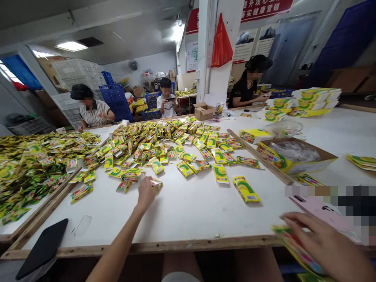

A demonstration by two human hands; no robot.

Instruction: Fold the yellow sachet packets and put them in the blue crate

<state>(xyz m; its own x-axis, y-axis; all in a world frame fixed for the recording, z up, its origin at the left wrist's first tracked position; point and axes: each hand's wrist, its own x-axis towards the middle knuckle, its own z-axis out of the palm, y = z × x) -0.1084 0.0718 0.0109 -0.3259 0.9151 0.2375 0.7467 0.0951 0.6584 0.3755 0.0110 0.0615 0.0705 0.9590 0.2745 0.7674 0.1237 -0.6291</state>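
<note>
My left hand (146, 192) reaches out over the white table (182, 211) and rests on a yellow-green packet (155, 183) at the near edge of a big scatter of such packets (164, 141). Its fingers lie over the packet; the grip itself is hidden. My right hand (320, 243) is at the table's front right edge, fingers curled around a stack of the same packets (293, 246). Single packets (246, 189) lie loose between the hands.
A black phone (44, 247) lies at the front left corner. An open cardboard box (296, 156) with plastic bags stands right, a wooden strip (258, 156) beside it. Another heap of packets (32, 164) fills the left. Three people sit at the far side.
</note>
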